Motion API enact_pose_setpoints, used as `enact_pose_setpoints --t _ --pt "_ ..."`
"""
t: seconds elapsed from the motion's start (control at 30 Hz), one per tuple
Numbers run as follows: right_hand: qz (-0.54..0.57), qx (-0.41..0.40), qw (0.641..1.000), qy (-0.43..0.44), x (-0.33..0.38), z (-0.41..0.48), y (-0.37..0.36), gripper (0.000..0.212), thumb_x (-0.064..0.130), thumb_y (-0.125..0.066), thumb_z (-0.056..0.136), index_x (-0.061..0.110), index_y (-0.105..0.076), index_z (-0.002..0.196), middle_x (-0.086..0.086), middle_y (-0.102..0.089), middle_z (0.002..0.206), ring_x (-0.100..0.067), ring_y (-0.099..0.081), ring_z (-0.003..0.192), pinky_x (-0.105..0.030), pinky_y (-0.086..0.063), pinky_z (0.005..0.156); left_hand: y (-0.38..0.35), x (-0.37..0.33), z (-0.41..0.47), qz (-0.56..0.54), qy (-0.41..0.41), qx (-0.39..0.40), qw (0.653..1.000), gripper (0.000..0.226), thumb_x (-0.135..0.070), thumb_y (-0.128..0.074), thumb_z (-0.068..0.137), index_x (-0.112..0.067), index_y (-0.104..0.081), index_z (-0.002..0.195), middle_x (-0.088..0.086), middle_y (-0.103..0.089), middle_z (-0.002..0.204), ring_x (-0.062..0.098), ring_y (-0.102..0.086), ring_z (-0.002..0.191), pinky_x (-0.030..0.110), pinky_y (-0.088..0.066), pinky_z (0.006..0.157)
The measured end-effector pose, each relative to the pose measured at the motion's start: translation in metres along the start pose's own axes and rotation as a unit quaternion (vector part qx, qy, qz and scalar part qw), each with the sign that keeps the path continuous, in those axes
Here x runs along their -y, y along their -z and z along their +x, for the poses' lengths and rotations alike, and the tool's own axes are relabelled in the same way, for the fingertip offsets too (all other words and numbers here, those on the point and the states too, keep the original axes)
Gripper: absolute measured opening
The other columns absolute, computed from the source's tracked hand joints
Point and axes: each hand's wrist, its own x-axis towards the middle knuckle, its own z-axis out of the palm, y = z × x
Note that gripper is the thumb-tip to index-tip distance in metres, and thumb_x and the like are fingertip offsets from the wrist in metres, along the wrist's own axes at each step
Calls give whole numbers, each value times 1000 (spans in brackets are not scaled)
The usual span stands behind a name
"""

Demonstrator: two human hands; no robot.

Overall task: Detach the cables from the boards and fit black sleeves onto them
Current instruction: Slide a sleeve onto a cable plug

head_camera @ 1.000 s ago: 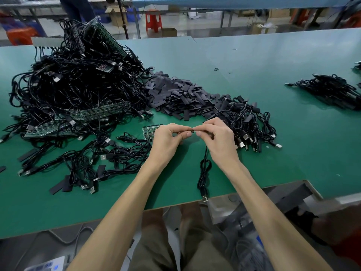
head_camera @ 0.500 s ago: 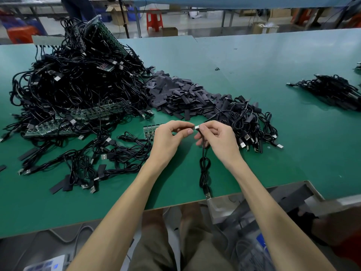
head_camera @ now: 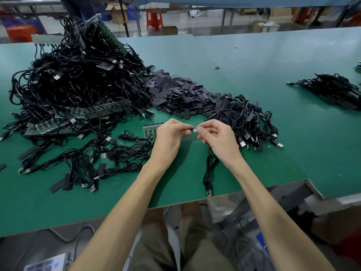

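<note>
left hand (head_camera: pixel 168 139) and right hand (head_camera: pixel 218 141) slightly farther apart than before; each grip tight on the cable (head_camera: pixel 210 167) end

A green counter (head_camera: pixel 263 145) fills most of the frame, its near edge crossing the lower part. Along the top, a pale glossy floor (head_camera: pixel 205 21) carries an orange stool (head_camera: pixel 154 18), cardboard boxes (head_camera: pixel 169 30) and a blue-topped table (head_camera: pixel 234 0) on metal legs.
</note>
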Motion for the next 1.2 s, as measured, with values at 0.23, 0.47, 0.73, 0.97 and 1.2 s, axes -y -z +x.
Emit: enact_pose_setpoints --t 0.23,0.47,0.73,0.97,1.2 --pt "-19 22 999 -16 -3 0 0 8 12 -74 95 6 -70 90 -3 -75 73 -11 -65 62 -23 -53 64 -1 -5 -2 -15 -8 23 1000 24 21 -66 85 14 -73 106 21 -63 95 -9 -61 78 7 -49 79" --pt "-14 27 999 -14 -3 0 1 11 11 -75 93 12 -68 85 -2 -74 69 -11 -63 58 -19 -48 57 -1 1 0 24 -45 39 998 20 9 -67 91 1 -79 106 16 -67 96 17 -63 86 13 -54 84" --pt "2 29 999 -13 -4 1 0 11 11 -74 94 10 -67 86 -3 -74 69 -11 -63 57 -18 -47 56 1 7 2 7 -26 47 999 16 -7 -73 92 -8 -80 106 2 -67 95 0 -59 78 12 -47 73" --pt "15 26 1000 -10 -6 2 0 10 16 -72 96 12 -68 89 -4 -76 74 -11 -64 59 -19 -47 56 4 12 6 -165 103 53 979 13 -15 -74 94 -4 -71 100 7 -71 80 17 -65 59 26 -49 48" --pt "49 33 998 -7 -3 2 2 9 14 -71 98 11 -68 90 -5 -76 75 -12 -64 60 -23 -49 57 9 16 6 -301 148 87 938 26 -19 -70 96 5 -72 106 9 -74 85 16 -63 60 22 -50 54"
